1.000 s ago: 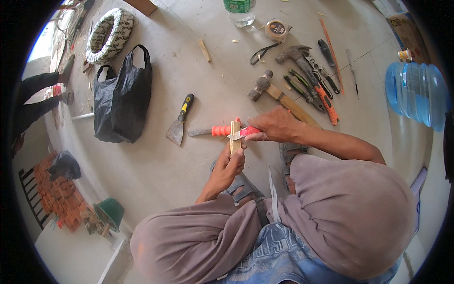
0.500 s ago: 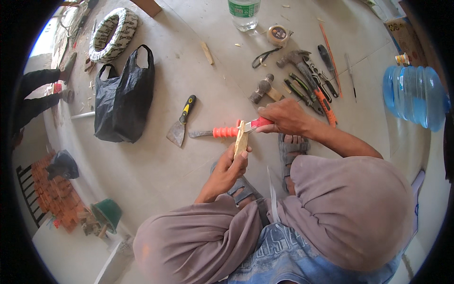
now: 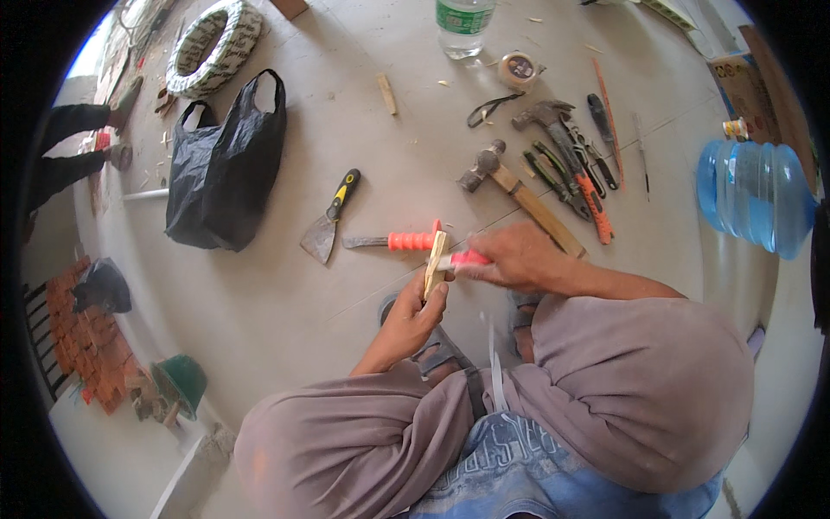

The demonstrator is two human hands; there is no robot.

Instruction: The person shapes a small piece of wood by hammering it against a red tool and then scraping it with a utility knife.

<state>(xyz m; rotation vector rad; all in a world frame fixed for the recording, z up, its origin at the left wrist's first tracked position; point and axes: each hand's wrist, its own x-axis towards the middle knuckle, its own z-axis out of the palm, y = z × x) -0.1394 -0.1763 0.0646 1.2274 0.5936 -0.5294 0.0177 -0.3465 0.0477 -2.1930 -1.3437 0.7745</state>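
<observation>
Pale wood stick (image 3: pixel 436 268) sits at frame centre, pinched between thumb and fingers of the left hand (image 3: pixel 410 322). The right hand (image 3: pixel 517 258) curls round a red-handled knife (image 3: pixel 468 258), its blurred blade apparently touching wood.

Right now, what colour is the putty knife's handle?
The putty knife's handle is black and yellow, clearest in the head view.

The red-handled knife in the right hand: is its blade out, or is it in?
Out: a pale, slightly blurred blade shows between the red handle and the wooden piece in the left hand.
</observation>
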